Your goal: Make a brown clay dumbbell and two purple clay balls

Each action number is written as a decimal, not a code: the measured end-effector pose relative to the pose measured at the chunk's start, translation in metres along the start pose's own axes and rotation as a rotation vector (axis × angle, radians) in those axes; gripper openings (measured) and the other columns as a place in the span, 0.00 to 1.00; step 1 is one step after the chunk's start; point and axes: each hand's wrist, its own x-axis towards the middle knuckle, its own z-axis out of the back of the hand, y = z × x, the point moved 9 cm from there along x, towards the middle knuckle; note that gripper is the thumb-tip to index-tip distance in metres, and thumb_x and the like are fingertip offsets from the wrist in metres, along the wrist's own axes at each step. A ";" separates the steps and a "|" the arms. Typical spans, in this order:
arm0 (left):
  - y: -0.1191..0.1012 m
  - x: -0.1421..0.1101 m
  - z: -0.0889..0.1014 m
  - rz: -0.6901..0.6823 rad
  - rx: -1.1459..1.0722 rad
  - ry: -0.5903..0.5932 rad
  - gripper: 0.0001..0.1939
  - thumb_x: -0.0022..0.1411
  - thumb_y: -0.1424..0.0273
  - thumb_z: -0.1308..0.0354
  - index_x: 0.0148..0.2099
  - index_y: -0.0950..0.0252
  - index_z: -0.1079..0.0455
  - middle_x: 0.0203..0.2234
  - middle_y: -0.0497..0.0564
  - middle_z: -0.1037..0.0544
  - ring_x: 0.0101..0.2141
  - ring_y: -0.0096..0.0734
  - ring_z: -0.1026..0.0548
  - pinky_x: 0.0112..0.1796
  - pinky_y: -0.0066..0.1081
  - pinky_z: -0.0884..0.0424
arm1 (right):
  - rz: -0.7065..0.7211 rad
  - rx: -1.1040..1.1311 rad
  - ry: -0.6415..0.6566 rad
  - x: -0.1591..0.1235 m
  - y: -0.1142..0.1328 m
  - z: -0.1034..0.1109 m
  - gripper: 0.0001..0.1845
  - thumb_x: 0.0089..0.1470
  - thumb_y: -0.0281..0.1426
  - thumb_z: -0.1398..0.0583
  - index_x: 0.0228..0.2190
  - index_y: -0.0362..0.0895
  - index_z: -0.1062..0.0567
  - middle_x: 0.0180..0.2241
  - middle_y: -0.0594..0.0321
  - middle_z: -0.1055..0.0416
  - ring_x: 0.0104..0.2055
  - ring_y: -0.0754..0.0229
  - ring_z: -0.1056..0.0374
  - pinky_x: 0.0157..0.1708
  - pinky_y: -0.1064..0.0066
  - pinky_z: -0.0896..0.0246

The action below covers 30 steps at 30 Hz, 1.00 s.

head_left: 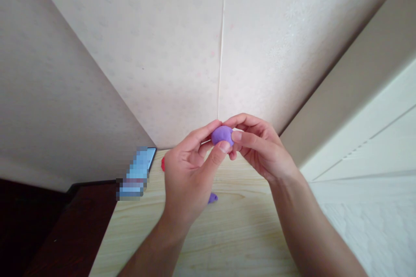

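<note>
A small purple clay lump [222, 134] is held up above a light wooden table [234, 233], pinched between both hands. My left hand [186, 173] grips it with thumb and forefinger from the left. My right hand [260, 149] presses on it with thumb and curled fingers from the right. On the table below, a second small purple clay piece [212, 198] peeks out beside my left hand. A red piece [163, 164] shows at my left hand's far edge, mostly hidden.
A phone [138, 173] with a blurred screen lies at the table's far left corner. Patterned wallpaper rises right behind the table. A white panelled surface [367, 173] borders the right; a dark floor [48, 233] lies to the left.
</note>
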 end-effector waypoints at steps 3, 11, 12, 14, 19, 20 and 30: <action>-0.001 0.000 0.004 -0.016 0.040 -0.043 0.16 0.58 0.72 0.31 0.50 0.61 0.20 0.46 0.53 0.16 0.46 0.38 0.19 0.51 0.37 0.22 | -0.003 -0.015 -0.003 0.000 -0.001 -0.001 0.08 0.51 0.27 0.30 0.36 0.42 0.20 0.31 0.64 0.23 0.25 0.68 0.29 0.24 0.77 0.29; -0.006 -0.003 0.006 -0.067 0.117 -0.059 0.18 0.57 0.73 0.30 0.50 0.62 0.20 0.45 0.53 0.16 0.43 0.37 0.18 0.47 0.34 0.21 | -0.011 -0.031 -0.003 0.000 0.000 -0.003 0.09 0.51 0.29 0.31 0.36 0.42 0.21 0.30 0.65 0.24 0.23 0.69 0.30 0.23 0.77 0.31; -0.005 -0.003 0.005 -0.058 0.108 -0.051 0.18 0.57 0.73 0.30 0.51 0.61 0.20 0.45 0.53 0.16 0.43 0.37 0.18 0.47 0.34 0.21 | -0.016 -0.024 -0.003 0.000 0.000 -0.003 0.09 0.52 0.29 0.31 0.36 0.42 0.21 0.30 0.65 0.24 0.22 0.69 0.31 0.22 0.77 0.31; -0.005 -0.003 0.002 -0.045 0.079 -0.027 0.19 0.57 0.73 0.30 0.51 0.61 0.20 0.45 0.52 0.16 0.44 0.37 0.18 0.47 0.34 0.21 | -0.027 0.001 0.005 0.000 0.000 -0.003 0.08 0.52 0.28 0.31 0.36 0.42 0.21 0.28 0.66 0.24 0.22 0.69 0.31 0.22 0.77 0.31; -0.003 -0.002 -0.002 -0.050 0.017 0.030 0.18 0.61 0.75 0.33 0.53 0.58 0.21 0.47 0.51 0.17 0.48 0.36 0.20 0.49 0.34 0.22 | -0.034 0.092 0.039 0.001 -0.002 -0.003 0.07 0.53 0.27 0.32 0.36 0.41 0.20 0.25 0.66 0.24 0.22 0.68 0.29 0.22 0.79 0.30; -0.003 -0.002 -0.002 -0.047 0.003 0.039 0.18 0.61 0.75 0.34 0.53 0.58 0.21 0.47 0.51 0.17 0.49 0.37 0.20 0.49 0.34 0.22 | -0.038 0.101 0.042 0.001 -0.002 -0.003 0.07 0.53 0.27 0.32 0.36 0.41 0.20 0.25 0.66 0.24 0.22 0.68 0.29 0.22 0.79 0.30; 0.002 -0.002 0.000 -0.044 -0.022 0.035 0.16 0.63 0.75 0.36 0.52 0.56 0.21 0.48 0.50 0.17 0.49 0.35 0.20 0.51 0.33 0.23 | -0.050 0.124 0.051 0.001 -0.004 -0.003 0.06 0.54 0.25 0.33 0.36 0.40 0.21 0.25 0.65 0.23 0.23 0.68 0.28 0.23 0.80 0.30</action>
